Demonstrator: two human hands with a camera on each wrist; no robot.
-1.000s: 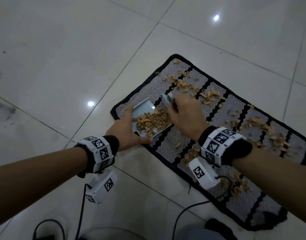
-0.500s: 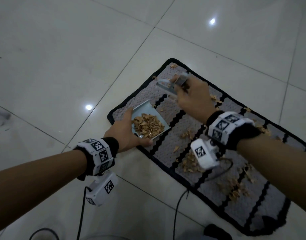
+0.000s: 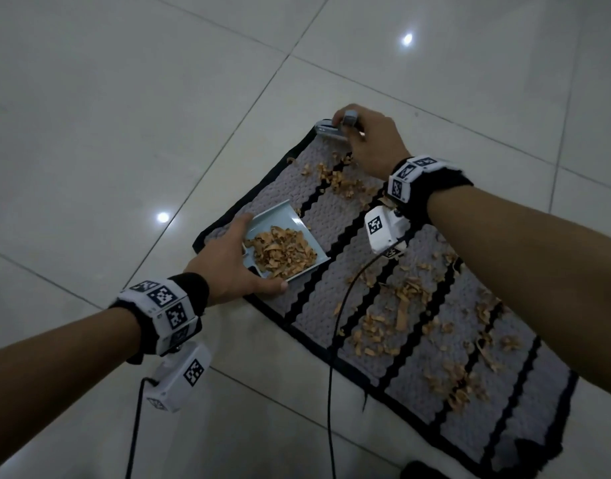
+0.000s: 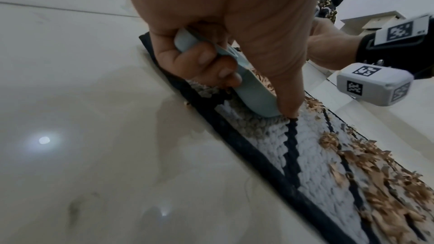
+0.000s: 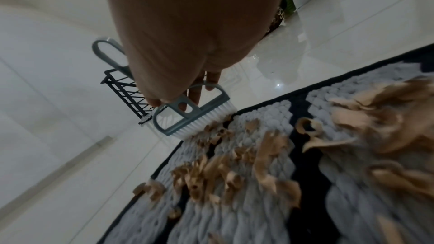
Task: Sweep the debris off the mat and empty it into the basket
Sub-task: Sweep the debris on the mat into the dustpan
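Gripping a small grey-blue plastic hand brush with white bristles (image 5: 191, 116), the right hand (image 3: 369, 143) sits at the far corner of the grey knitted mat with black zigzag stripes and black border (image 3: 335, 216). Fingers curl through and around the looped handle; the bristles touch the mat edge right at that corner, just behind a loose cluster of tan, curled wood-shaving debris (image 3: 342, 183).

The left hand (image 3: 228, 261) holds a pale blue plastic dustpan (image 3: 279, 219) near the mat's left end. From the left wrist view, the fingers (image 4: 211, 62) are curled around the pan's rear edge and the thumb lies stretched along its side, tip down on the mat. The pan rests on the mat, open mouth facing the right hand, with a heap of shavings inside it.

Debris distribution: one patch between brush and dustpan, denser scatter across the middle and near stripes of the mat toward the right forearm. The mat lies flat on glossy white floor tiles (image 3: 107, 115).

A dark slatted basket with a grey loop handle (image 5: 122, 84) stands on the floor beyond the brush, visible only in the right wrist view, partly hidden by the hand. Its contents cannot be made out.
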